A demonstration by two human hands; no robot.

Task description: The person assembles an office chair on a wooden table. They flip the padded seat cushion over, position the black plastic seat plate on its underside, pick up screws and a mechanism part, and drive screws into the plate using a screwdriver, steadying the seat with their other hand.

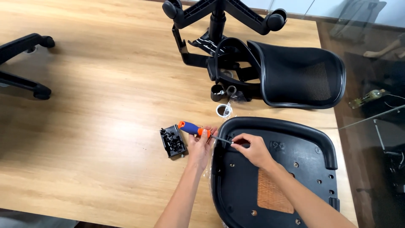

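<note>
Upturned seat pan (295, 169) under both hands: left hand (199, 145) grips screwdriver (195, 129), right hand (253, 148) pinches.

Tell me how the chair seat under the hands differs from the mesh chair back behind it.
The chair seat lies flat and upside down, showing a hard plastic underside with screw holes; the mesh back rests on its edge with see-through netting. Both hands work at the seat: the left hand holds a screwdriver, the right hand steadies its tip. Nothing touches the back. Both are black with curved rims.

Arms: both of mine bare to the frame edge, no sleeves.
Left hand (199, 145): no glove, no ring.
Right hand (252, 148): no glove, no ring.
</note>
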